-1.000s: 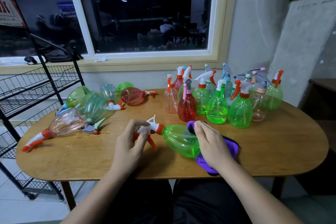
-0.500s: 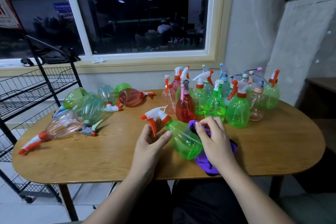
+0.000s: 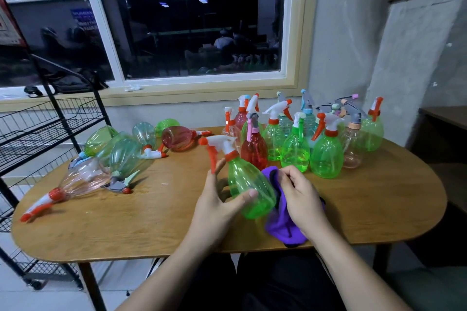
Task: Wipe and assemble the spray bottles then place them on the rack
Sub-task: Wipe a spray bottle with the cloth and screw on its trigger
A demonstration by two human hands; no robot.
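Left hand (image 3: pixel 214 212) gripped clear green plastic bottle (image 3: pixel 249 189), apparently empty; right hand (image 3: pixel 302 199) pinched soft purple cloth (image 3: pixel 283 227) against it.

A wide window (image 3: pixel 192 30) with white bars and a cream surround fills the back wall. Its glass is dark and mirrors 2 small ceiling lights (image 3: pixel 203 0) and dim shapes of the room. On the sill (image 3: pixel 177 95) lie a black bag (image 3: pixel 73 81) and a small white scrap (image 3: pixel 132 87). To the right stands a rough grey wall (image 3: pixel 348 33), with a pale board (image 3: pixel 417 58) against it. An oval wooden tabletop (image 3: pixel 151 214) on dark legs sits in front, and a dark side table (image 3: pixel 444 115) stands at far right. The floor (image 3: pixel 15 293) is pale.
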